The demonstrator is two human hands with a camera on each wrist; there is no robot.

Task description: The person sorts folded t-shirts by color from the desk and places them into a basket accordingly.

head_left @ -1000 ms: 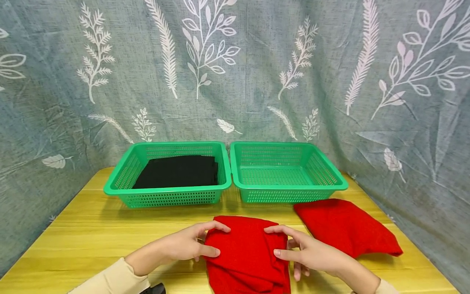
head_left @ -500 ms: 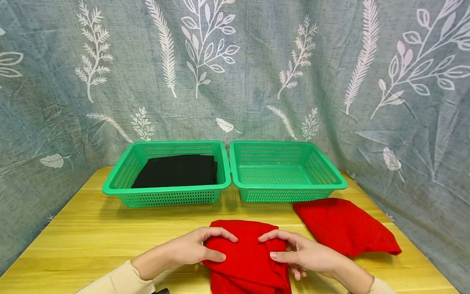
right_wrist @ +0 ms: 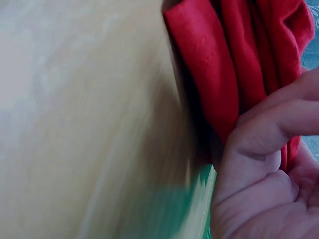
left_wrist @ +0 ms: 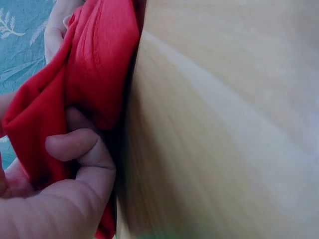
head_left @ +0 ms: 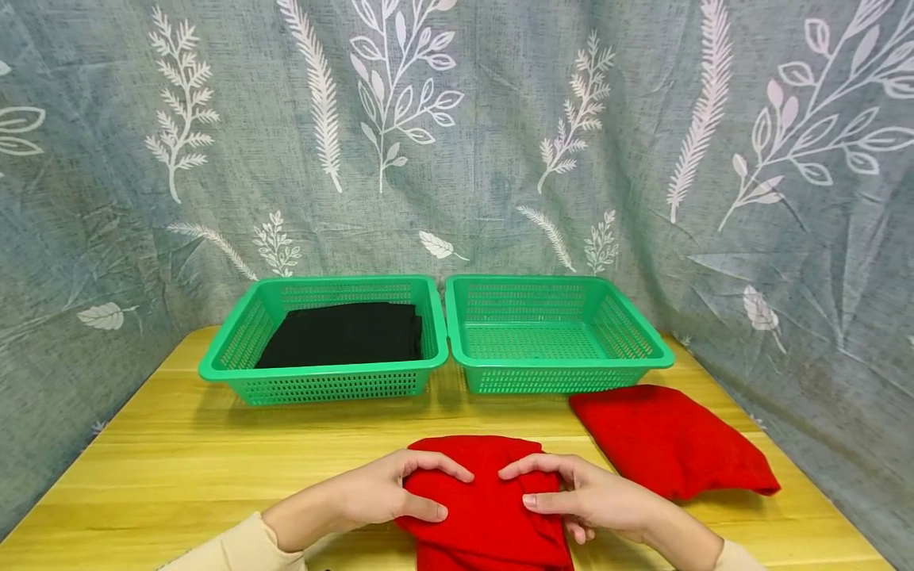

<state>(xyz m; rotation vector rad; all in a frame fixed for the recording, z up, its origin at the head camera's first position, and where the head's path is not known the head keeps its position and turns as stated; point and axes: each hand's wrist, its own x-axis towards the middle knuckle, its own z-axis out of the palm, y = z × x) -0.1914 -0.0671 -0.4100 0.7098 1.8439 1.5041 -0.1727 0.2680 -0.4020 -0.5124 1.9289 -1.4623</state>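
Note:
A folded red cloth garment (head_left: 493, 507) lies on the table at the front middle, its lower end cut off by the head view. My left hand (head_left: 378, 496) holds its left side, thumb and index finger on top; in the left wrist view other fingers (left_wrist: 82, 149) curl at the layered edge. From the other side my right hand (head_left: 581, 496) grips the right edge, thumb and index finger on top. In the right wrist view the stacked red folds (right_wrist: 214, 64) sit against the fingers of that hand.
A green basket (head_left: 336, 388) at the back left holds folded black cloth (head_left: 346, 333). Beside it stands a second green basket (head_left: 564, 381) with its bottom showing. Another red cloth (head_left: 671, 440) lies at the right, near the wooden table's (head_left: 214, 452) right edge. A patterned curtain (head_left: 457, 159) hangs behind.
The red garment has slid a little toward the front edge with both hands on it. The two index fingertips have come closer together over its top.

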